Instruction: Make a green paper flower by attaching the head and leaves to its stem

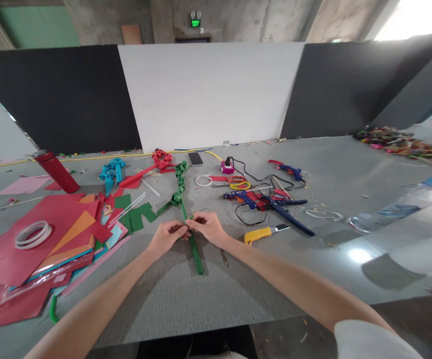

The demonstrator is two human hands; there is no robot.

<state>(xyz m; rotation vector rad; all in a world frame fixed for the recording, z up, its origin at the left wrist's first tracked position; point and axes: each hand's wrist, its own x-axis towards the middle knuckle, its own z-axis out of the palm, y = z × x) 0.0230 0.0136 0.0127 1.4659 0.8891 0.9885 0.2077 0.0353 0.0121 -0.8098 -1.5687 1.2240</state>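
A green paper stem [197,257] lies lengthwise in front of me, its thick rolled end pointing towards me. Curled green paper pieces [180,182] run along its far part. My left hand [168,235] pinches the stem's middle from the left, thumb and fingers together. From the right, my right hand [209,227] also has its fingertips closed on the stem, close to the left thumb. Whether a smaller piece is between the fingertips cannot be seen. Cut green paper [136,218] lies left of my left hand. A yellow-handled cutter [259,234] rests right of my right hand.
Coloured paper sheets [4,249] with a tape roll [32,234] cover the left side, near a red bottle [57,172]. Blue glue guns [244,199], cords and a pink power adapter [227,165] lie at right. Farther right is a clear plastic bottle [395,205]. A phone [195,159] lies behind.
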